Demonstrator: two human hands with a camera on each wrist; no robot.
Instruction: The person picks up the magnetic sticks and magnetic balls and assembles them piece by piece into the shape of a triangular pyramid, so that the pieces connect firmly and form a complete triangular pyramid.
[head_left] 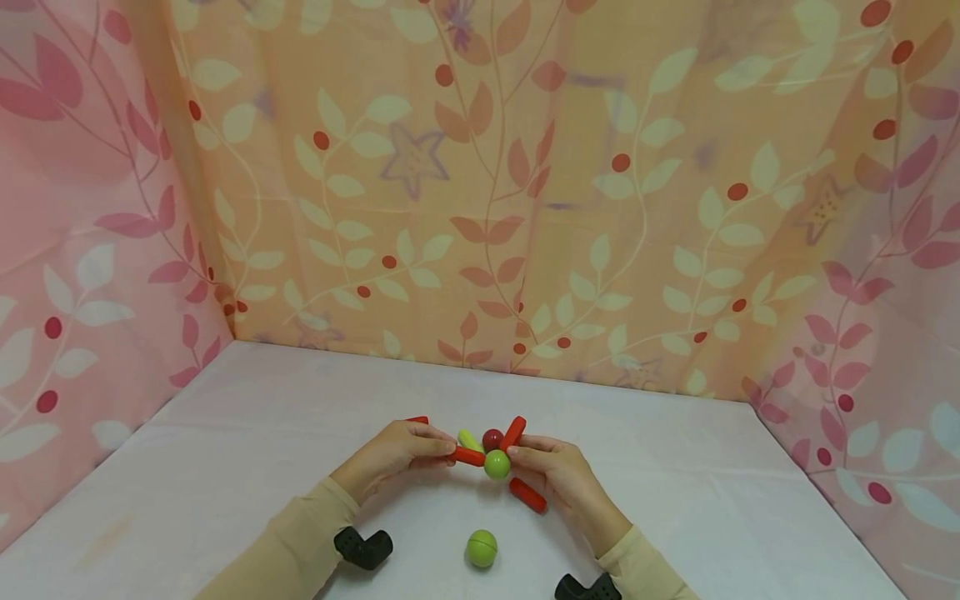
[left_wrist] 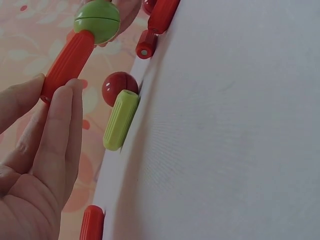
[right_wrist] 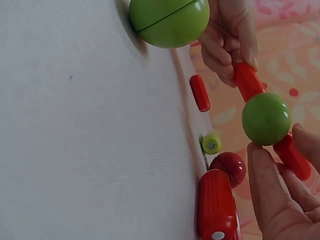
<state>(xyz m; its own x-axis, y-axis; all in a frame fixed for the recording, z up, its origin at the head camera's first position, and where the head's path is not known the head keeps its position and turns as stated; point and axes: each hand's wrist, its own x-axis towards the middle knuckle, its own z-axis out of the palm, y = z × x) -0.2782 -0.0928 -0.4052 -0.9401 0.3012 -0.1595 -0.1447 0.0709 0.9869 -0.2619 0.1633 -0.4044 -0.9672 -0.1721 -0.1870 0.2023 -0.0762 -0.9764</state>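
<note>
Shiny green ball [right_wrist: 266, 119], held midair, touching two ridged red rods [right_wrist: 248, 82].

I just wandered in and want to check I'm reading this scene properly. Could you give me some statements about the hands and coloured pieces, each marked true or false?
1. The left hand pinches a red stick. True.
2. The ball at that stick's end is blue. False: it is green.
3. Another green ball lies on the white tabletop, nearer the person. True.
4. The right hand lies flat on the tabletop. False: it is raised, its fingers at the first ball and a second red stick.
5. The yellow-green stick stands upright on its end. False: it lies on the tabletop beside a dark red ball.
</note>
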